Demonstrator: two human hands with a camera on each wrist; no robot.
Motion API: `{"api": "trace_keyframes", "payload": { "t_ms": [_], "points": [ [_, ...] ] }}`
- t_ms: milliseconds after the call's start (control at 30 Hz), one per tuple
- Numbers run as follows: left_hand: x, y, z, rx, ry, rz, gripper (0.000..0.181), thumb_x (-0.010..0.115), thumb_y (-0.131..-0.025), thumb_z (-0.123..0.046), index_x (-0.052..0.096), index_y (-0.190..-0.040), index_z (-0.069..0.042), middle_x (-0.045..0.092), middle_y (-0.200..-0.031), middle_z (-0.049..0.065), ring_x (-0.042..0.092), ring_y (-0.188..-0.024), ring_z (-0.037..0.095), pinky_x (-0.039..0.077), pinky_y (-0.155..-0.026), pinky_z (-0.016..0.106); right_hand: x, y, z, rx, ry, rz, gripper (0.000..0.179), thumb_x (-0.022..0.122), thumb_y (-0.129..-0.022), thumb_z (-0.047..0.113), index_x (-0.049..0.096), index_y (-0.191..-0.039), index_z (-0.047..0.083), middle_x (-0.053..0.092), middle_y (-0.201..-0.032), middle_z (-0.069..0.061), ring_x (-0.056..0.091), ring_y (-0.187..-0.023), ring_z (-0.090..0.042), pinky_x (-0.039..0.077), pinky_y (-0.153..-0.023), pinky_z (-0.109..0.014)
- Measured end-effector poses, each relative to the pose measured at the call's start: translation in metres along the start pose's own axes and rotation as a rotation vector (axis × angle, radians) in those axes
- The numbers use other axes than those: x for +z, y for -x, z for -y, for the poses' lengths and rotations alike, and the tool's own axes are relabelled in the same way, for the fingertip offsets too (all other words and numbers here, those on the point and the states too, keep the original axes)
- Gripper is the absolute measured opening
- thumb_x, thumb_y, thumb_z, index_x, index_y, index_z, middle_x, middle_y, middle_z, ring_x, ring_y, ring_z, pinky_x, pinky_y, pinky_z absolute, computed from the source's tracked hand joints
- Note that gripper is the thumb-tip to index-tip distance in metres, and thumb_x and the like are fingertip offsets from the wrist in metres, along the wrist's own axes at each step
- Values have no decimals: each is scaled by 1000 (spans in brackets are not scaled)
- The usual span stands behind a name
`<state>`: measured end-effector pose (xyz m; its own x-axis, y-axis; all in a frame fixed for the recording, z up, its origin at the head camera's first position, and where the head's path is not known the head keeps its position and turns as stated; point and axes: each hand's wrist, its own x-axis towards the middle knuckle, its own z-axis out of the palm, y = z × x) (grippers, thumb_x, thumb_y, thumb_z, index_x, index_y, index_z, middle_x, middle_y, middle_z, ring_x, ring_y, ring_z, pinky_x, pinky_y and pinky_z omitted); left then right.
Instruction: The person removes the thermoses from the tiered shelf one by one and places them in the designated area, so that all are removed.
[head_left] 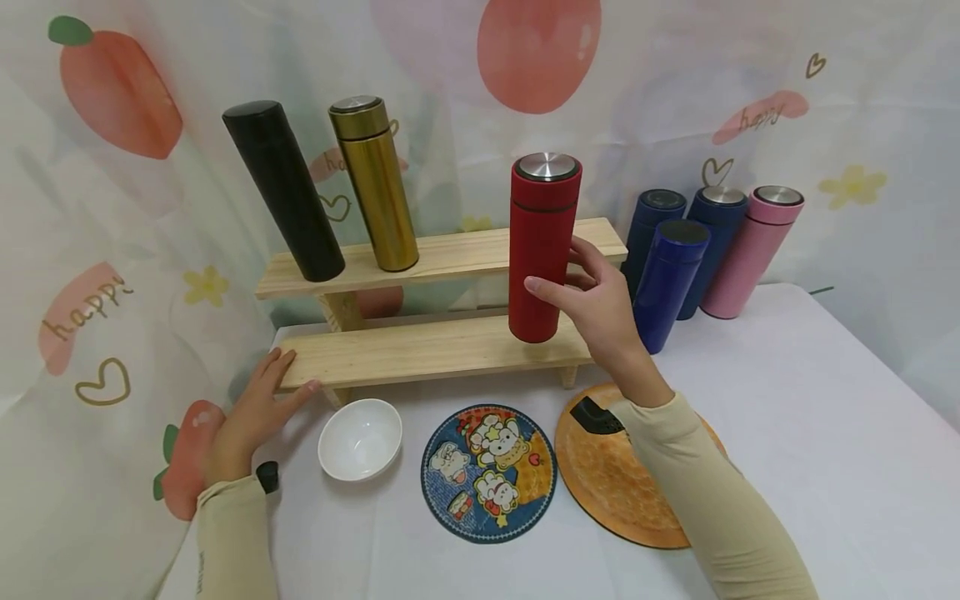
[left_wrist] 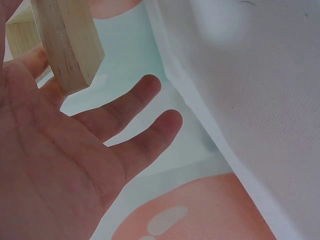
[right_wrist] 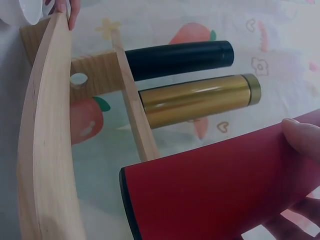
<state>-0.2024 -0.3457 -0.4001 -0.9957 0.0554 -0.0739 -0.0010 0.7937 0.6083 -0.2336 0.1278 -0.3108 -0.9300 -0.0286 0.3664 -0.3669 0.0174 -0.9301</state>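
Observation:
My right hand (head_left: 600,304) grips a red thermos flask (head_left: 543,250) around its lower part, thumb in front and fingers behind. The flask is upright with a steel-topped lid; its dark base (right_wrist: 129,202) is lifted off the boards, over the lower board in the head view. My left hand (head_left: 258,408) holds the left end of the lower board of a two-tier wooden shelf (head_left: 420,350), its thumb and fingers on opposite sides. Its outer fingers (left_wrist: 145,145) stretch out past the board end. On the upper board stand a black flask (head_left: 285,192) and a gold flask (head_left: 375,187).
Right of the shelf stand two dark blue flasks, a brighter blue flask (head_left: 670,283) and a pink flask (head_left: 753,254). In front lie a white bowl (head_left: 360,440), a round cartoon mat (head_left: 487,475) and an orange-brown round mat (head_left: 622,483). A printed curtain hangs behind.

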Motion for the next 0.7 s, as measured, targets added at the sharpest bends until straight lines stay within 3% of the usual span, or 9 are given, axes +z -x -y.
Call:
{"api": "trace_keyframes", "payload": {
  "t_ms": [233, 700],
  "points": [
    [0, 0, 1, -3, -1, 5, 98, 65, -106, -51, 13, -169, 2, -3, -175, 29, 6, -157, 58, 17, -118, 78, -17, 10, -3, 33, 51, -47, 69, 81, -97, 23, 52, -159, 18, 63, -146, -5, 65, -122, -24, 52, -104, -46],
    [1, 3, 0, -20, -19, 18, 99, 63, -106, -55, 10, -170, 0, -5, -176, 28, 6, -157, 58, 18, -117, 79, -44, 15, 0, 22, 46, -102, 63, 82, -95, 16, 59, -153, 18, 66, -137, -6, 67, -116, -24, 55, -95, -31]
  ]
}}
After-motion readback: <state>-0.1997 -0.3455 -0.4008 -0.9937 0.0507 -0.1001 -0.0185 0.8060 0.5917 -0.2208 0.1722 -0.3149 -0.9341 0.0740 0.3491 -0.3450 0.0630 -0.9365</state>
